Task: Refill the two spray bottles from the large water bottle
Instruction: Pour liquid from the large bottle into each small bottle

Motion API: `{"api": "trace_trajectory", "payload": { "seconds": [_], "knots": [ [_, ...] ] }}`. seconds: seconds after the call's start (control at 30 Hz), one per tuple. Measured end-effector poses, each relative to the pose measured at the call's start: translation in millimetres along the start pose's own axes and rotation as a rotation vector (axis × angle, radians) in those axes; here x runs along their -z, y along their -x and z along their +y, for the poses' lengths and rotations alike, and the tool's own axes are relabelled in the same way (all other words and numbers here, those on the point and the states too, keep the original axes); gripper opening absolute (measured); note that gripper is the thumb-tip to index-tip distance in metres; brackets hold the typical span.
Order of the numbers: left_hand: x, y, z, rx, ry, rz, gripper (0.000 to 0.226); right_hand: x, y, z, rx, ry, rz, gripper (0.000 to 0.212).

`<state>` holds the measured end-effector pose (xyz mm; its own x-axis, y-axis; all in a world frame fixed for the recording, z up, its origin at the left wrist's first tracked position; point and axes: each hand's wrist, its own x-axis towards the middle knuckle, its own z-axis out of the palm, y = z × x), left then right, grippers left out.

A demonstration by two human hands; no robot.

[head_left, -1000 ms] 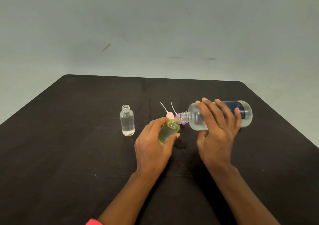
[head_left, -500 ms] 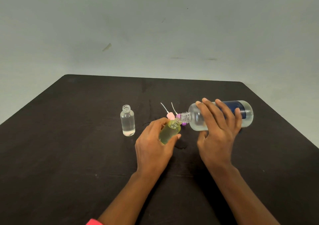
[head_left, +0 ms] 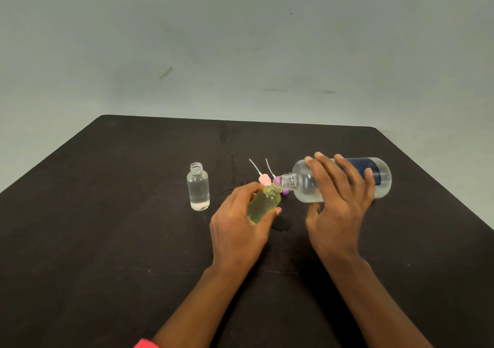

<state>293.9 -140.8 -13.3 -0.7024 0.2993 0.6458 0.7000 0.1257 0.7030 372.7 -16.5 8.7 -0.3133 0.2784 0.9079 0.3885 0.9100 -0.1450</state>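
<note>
My right hand (head_left: 339, 200) grips the large clear water bottle (head_left: 379, 176) with a dark blue label, tipped almost level, its open neck pointing left. My left hand (head_left: 238, 230) holds a small spray bottle (head_left: 263, 203) of yellowish liquid, tilted, its mouth right at the big bottle's neck. A second small spray bottle (head_left: 198, 186), clear and uncapped, stands upright to the left with liquid in it. Two spray tops, a pink one (head_left: 264, 178) and a purple one (head_left: 276, 179), lie on the table behind the hands, white tubes pointing away.
Everything sits on a dark table (head_left: 107, 240) whose far edge meets a pale grey wall. A small wet patch (head_left: 280, 226) shows on the table between my hands. A red cuff shows at my left forearm's lower end.
Almost nothing differs. The large bottle and the small yellowish bottle stay mouth to mouth, with only a slight shift of both hands.
</note>
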Motion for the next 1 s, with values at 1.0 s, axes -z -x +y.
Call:
{"api": "trace_trajectory", "payload": {
  "seconds": [1.0],
  "knots": [
    [1.1,-2.6,5.0,0.118,0.130,-0.001,0.045,-3.1,6.3,-1.5,-0.025,-0.147,-0.042,0.067]
  ]
}}
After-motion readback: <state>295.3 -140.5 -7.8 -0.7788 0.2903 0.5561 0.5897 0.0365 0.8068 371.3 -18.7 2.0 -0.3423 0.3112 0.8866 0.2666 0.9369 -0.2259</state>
